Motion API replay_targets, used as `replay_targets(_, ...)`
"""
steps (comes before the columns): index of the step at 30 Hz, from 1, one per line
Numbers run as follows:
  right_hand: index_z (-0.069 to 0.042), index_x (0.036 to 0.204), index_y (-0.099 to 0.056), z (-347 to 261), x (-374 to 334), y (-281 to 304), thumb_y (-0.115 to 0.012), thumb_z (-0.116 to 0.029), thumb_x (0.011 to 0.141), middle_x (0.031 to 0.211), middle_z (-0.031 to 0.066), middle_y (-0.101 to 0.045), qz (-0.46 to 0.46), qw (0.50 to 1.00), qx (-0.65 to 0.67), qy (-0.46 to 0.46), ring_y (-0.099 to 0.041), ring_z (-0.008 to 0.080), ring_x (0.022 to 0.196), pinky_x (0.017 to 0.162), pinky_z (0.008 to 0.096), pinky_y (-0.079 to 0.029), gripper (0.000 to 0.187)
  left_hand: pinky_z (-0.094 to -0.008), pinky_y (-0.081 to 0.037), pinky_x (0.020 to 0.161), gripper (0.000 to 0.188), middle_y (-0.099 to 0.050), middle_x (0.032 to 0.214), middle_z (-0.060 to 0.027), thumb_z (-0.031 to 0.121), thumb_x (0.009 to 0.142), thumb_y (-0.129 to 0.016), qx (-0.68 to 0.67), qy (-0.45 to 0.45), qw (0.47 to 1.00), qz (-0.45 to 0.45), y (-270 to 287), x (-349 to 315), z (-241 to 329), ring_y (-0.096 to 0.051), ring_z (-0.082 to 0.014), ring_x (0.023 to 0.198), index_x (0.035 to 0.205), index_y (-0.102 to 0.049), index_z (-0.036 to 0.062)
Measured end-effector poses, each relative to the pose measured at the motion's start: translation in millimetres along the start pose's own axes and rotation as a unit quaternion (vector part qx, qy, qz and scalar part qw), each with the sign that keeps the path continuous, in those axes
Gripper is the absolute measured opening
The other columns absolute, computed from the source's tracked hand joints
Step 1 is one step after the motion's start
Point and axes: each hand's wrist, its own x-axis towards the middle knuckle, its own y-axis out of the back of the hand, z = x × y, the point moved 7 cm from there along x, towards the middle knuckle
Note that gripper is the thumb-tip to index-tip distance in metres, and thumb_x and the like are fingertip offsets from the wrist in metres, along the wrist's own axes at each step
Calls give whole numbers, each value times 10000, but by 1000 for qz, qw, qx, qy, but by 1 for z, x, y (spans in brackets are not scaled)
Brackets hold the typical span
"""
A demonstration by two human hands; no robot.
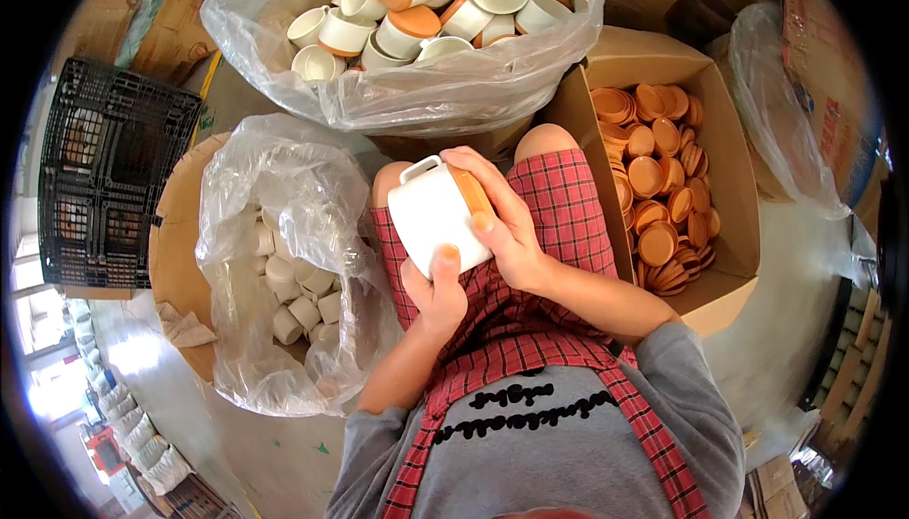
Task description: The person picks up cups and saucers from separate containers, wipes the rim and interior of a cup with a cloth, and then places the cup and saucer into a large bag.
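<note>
A white mug [431, 219] with a looped handle lies tilted on its side between my hands, above my lap. An orange-brown disc [471, 191] covers its end on the right. My left hand [437, 296] grips the mug from below, its thumb on the white wall and its other fingers partly hidden. On the right, my right hand [511, 230] wraps round the disc end, fingers over the far edge and thumb on the disc's near part. Whether the disc sits flush all round cannot be seen.
A plastic-lined box [379, 102] ahead holds several white mugs with orange-brown ends. Left stands a plastic-lined carton [180, 235] of plain white pieces. A cardboard box [734, 263] of loose orange-brown discs is at right. Black crates [118, 173] stand far left.
</note>
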Motion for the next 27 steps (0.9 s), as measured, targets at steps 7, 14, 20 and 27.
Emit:
replay_targets(7,-37,1298,-448,60,-33,-9,-378,-358,968,1153,88,-573,75,870,332,-356,-536,174,1075,946,313,-412,466,-350,-468,495,230,-605,652,-110,199,814,-664,284,-227,885,-291,-23,-5,8,-605,-259,547,755,-610,-17)
replay_targets(14,-76,1060,-619,96,-89,-1,-397,-358,953,1011,93,-665,-16,682,390,-618,-645,219,889,816,366,-512,375,-303,-429,482,268,-523,570,-32,243,732,-739,311,-359,698,-536,-32,-61,1,-530,-179,519,598,-569,85)
replay_targets(20,-51,1069,-599,81,-61,11,-417,-432,945,1016,92,-659,1,727,452,-517,-630,190,893,816,343,-502,440,-373,-457,520,179,-623,726,-114,163,772,-694,261,-296,841,-369,-27,-30,15,-589,-285,585,802,-623,2)
replay_targets(27,1,1317,-426,31,-23,35,-403,-406,951,1270,127,-503,75,953,166,-241,-465,213,1197,1022,334,-344,547,-316,-463,571,253,-624,720,-91,188,878,-585,145,-35,976,-160,14,3,1,-582,-190,607,899,-600,-64)
